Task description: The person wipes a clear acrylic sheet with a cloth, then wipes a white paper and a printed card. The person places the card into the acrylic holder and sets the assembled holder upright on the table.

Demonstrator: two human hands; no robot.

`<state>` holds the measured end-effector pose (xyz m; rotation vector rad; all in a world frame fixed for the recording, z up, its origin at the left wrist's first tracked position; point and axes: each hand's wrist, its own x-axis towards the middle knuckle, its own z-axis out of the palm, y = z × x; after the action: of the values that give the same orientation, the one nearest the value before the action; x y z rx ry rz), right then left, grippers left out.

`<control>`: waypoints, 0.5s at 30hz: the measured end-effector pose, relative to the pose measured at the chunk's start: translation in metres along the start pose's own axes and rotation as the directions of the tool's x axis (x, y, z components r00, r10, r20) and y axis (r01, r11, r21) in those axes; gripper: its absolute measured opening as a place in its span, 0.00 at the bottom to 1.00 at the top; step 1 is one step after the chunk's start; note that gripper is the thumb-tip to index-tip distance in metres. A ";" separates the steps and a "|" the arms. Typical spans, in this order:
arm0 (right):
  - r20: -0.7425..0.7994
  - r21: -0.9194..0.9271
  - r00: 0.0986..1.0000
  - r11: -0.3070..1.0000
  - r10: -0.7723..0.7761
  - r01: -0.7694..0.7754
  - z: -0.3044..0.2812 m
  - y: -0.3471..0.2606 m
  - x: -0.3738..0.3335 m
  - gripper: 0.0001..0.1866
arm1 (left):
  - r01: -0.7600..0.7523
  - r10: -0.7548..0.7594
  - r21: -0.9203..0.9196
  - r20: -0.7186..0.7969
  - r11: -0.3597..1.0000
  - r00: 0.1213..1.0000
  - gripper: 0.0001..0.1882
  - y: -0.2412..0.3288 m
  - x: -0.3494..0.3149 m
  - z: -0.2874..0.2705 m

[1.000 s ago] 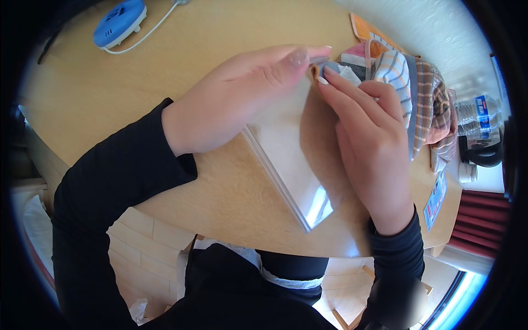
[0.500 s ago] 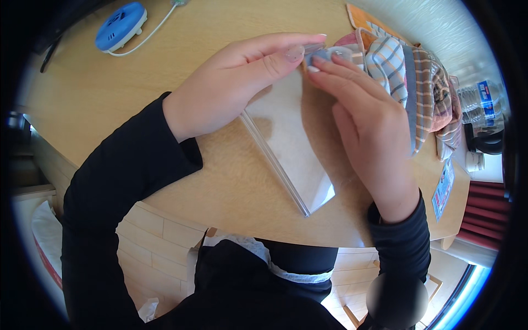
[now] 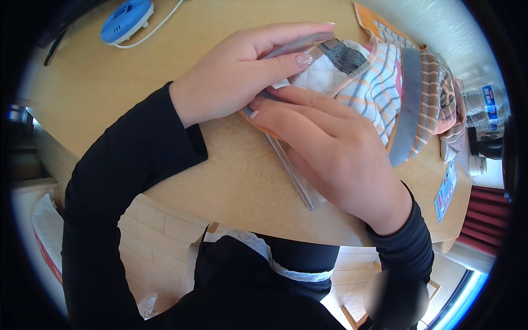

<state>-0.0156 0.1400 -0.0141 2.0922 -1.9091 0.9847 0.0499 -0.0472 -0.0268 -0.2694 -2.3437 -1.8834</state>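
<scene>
While the left hand pinches the clear sleeve at upper centre, the right hand — mid-frame — curls its fingers around patterned cloth.

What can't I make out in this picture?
Head view:
Clear plastic sleeve: much hidden behind the left hand, right hand and cloths.
White cord: one end cut off by the top edge.
Leaflet: print too small to read.

blue device upper left; clear bottle, red curtain right
</scene>
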 end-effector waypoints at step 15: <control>0.236 0.149 0.971 0.987 0.021 -0.057 -0.009 -0.025 -0.011 0.12 | 0.059 -0.030 0.111 -0.244 0.992 0.969 0.18 0.002 0.004 -0.046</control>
<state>0.0042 0.1585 -0.0051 2.3611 -2.0497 0.9603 0.0462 -0.0919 -0.0139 0.0249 -2.2986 -1.6798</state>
